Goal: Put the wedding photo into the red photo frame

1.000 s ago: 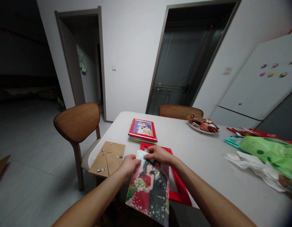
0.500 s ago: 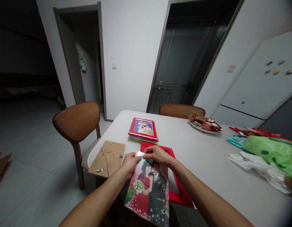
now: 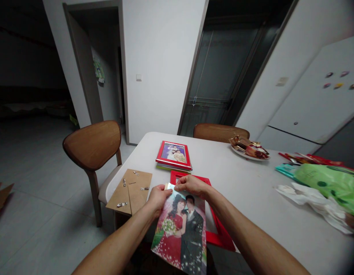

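Note:
A large glossy photo print [image 3: 181, 233] of a couple, one in a red dress and one in a dark suit, hangs tilted over the near table edge. My left hand [image 3: 159, 198] pinches its upper left corner, thumb on top. My right hand [image 3: 191, 185] is closed at the top edge, fingertips on the print. Under and behind the right hand lies an empty red frame [image 3: 221, 233], partly covered by the print and forearm. Left of the hands is a brown backing board [image 3: 139, 196] with metal clips.
A red-framed photo [image 3: 173, 154] lies on a stack farther back on the white table [image 3: 240, 187]. A plate of items [image 3: 248, 149] stands at the back right. Green bag [image 3: 328, 183] and crumpled tissue [image 3: 311, 200] lie right. Wooden chairs flank the left and back.
Both hands keep their hold near the top of the print. The print has shifted slightly, and the glare on its upper part has lessened. The camera view has moved a little.

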The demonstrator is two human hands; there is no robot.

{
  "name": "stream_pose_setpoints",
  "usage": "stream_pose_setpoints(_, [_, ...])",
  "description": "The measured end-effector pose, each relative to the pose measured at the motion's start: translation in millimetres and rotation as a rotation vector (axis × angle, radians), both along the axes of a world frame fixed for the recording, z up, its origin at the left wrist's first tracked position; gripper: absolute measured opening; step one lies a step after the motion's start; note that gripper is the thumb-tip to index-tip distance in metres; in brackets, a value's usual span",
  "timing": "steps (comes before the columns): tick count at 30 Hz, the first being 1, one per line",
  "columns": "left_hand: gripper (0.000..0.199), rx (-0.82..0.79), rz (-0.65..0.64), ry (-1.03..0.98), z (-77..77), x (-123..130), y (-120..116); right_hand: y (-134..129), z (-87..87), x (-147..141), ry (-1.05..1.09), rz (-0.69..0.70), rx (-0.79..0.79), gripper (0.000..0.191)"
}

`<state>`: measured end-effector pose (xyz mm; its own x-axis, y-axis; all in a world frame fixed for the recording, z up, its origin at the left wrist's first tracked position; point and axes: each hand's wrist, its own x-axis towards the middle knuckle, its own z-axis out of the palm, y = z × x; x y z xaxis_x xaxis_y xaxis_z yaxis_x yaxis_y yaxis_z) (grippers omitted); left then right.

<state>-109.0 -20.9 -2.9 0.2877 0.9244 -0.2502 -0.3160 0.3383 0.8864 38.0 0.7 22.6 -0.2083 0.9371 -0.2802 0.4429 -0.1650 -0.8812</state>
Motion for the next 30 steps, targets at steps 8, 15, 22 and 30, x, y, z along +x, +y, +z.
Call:
stream_pose_setpoints(8, [0.011, 0.005, -0.034, 0.047, 4.1, -1.8, -0.5, -2.5, 3.5, -5.8, 0.02, 0.012, 0.031, 0.014])
stream_pose_setpoints(15, [0.041, 0.125, 0.14, 0.124, -3.0, -0.3, 2.8, -3.2, 0.1, -6.4, 0.056, 0.031, 0.031, 0.015])
stream_pose_setpoints(22, [0.014, 0.117, 0.129, 0.186, -4.2, -2.4, 4.6, -2.0, -0.6, -5.5, 0.073, 0.033, 0.017, 0.013])
stream_pose_setpoints(30, [0.01, 0.004, 0.052, 0.146, 3.6, -1.8, 4.7, 2.2, 0.7, -4.6, 0.106, 0.085, -0.026, 0.014])
